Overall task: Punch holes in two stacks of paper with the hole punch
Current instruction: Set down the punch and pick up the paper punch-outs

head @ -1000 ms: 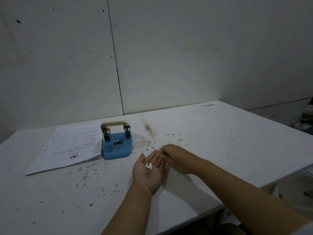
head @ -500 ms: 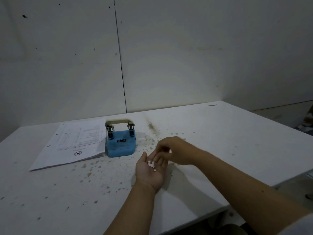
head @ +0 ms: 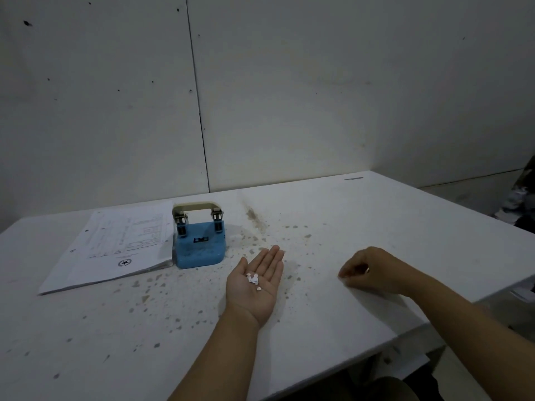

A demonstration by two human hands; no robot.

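the hole punch (head: pixel 199 244) sits far-left of the hands, nearer the left hand (head: pixel 256 280), flat, cupping paper dots (head: pixel 253 279); right hand (head: pixel 373 269) loosely curled, seemingly holding nothing.

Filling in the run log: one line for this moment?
left hand: palm up, carrying paper chads | right hand: fingers curled, on table | hole punch: beside paper stack, untouched

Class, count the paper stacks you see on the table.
1: a stack lying left of the punch, touching it. It may comprise both stacks; no other shows.
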